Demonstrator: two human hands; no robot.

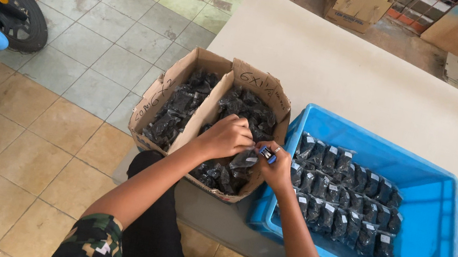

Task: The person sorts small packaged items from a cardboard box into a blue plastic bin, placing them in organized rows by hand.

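At frame centre, the left hand [226,136] pinches a small black packet [244,160] over the cardboard box [248,79] while the right hand [276,167] grips a blue stapler [266,153]; a misaimed staple risks catching fingers.

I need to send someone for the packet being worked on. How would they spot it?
On the pale table, find the two-compartment cardboard box left of the blue crate. Over its right compartment, the left hand lifts one small dark packet, the only one raised.
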